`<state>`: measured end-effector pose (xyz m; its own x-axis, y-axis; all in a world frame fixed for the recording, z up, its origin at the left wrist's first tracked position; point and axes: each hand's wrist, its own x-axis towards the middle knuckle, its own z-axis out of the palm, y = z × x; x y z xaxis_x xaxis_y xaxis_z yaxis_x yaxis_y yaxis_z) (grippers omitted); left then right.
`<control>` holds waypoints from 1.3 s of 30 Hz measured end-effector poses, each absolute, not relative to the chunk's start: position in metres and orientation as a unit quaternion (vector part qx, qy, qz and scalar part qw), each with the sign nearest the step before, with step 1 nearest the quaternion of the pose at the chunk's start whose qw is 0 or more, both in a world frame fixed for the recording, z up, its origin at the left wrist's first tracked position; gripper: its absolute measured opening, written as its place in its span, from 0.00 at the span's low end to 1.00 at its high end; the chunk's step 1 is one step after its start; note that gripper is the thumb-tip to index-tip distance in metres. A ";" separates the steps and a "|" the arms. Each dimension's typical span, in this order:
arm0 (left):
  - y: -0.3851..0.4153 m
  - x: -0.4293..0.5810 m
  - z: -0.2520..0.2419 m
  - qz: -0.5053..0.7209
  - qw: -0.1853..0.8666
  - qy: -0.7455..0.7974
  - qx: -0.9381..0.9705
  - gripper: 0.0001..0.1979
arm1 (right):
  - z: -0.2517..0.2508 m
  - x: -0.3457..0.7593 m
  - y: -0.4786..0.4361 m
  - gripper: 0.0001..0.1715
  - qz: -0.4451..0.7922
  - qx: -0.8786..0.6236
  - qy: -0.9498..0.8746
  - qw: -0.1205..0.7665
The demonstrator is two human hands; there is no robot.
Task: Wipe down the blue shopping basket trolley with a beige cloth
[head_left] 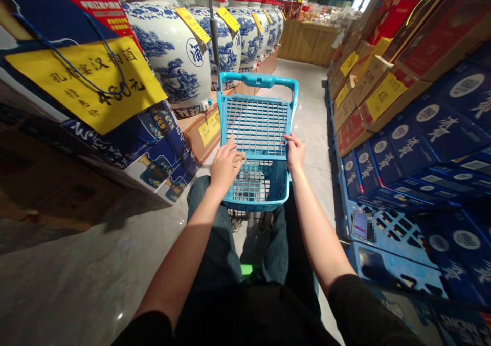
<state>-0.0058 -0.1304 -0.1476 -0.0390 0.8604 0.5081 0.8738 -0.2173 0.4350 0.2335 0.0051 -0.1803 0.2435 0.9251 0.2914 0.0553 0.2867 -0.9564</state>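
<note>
A blue shopping cart with a grid basket and a raised mesh flap stands between my knees. My left hand is closed on a small tan cloth at the lower left edge of the flap. Part of the cloth is hidden under the fingers. On the opposite side, my right hand grips the cart's right edge, with fingertips bent inward over the flap. The cart's handle is at the far end, untouched by either hand.
Blue-and-white jars with red cloth tops line the left. Nearer stands a blue gift box with a yellow price sign. On the right, stacked cartons rest on a blue pallet, where a phone lies. A wooden counter closes the aisle.
</note>
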 end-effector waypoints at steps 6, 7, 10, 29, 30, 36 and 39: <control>-0.103 0.084 -0.143 -0.361 -0.028 -0.548 -0.754 0.15 | -0.177 0.233 0.004 0.18 0.347 -0.486 -0.499 0.628; -0.100 0.098 -0.141 -0.355 -0.035 -0.537 -0.764 0.15 | -0.176 0.233 0.005 0.18 0.348 -0.486 -0.498 0.629; -0.095 0.122 -0.138 -0.345 -0.046 -0.518 -0.781 0.12 | -0.174 0.233 0.004 0.18 0.352 -0.490 -0.498 0.623; -0.124 -0.022 -0.150 -0.368 -0.011 -0.614 -0.698 0.11 | -0.180 0.236 0.005 0.18 0.340 -0.485 -0.510 0.624; -0.121 -0.014 -0.150 -0.371 -0.019 -0.604 -0.705 0.12 | -0.180 0.236 0.005 0.18 0.338 -0.485 -0.513 0.623; -0.102 0.050 -0.149 -0.377 -0.058 -0.538 -0.751 0.13 | -0.179 0.233 0.004 0.18 0.340 -0.492 -0.502 0.624; -0.093 0.082 -0.146 -0.363 -0.071 -0.515 -0.774 0.16 | -0.179 0.232 0.004 0.19 0.341 -0.493 -0.500 0.625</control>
